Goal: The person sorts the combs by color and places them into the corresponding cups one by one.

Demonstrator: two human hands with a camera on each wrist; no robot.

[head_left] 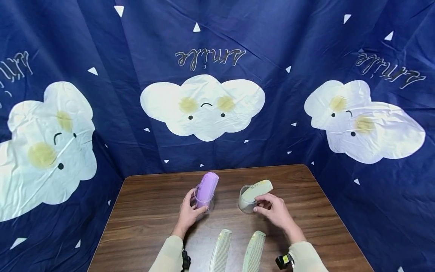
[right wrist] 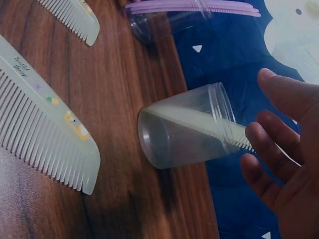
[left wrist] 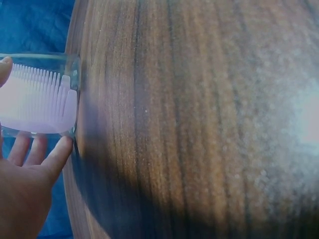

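Observation:
My left hand (head_left: pixel 188 213) holds a clear plastic cup (left wrist: pixel 74 64), thumb on one side and fingers on the other. Purple combs (head_left: pixel 208 187) stand in that cup, leaning to the right and showing above its rim. To the right, a second clear cup (right wrist: pixel 179 144) stands on the table with a pale green comb (head_left: pixel 258 190) tilted inside it. Beside the comb's upper end is my right hand (head_left: pixel 276 213), its fingers loosely bent and the thumb apart from them. Whether those fingertips touch the comb cannot be told.
Two more pale green combs, a left one (head_left: pixel 221 251) and a right one (head_left: pixel 254 252), lie near the front of the wooden table (head_left: pixel 146 226). A dark blue curtain (head_left: pixel 204 155) with cloud faces hangs behind and on both sides.

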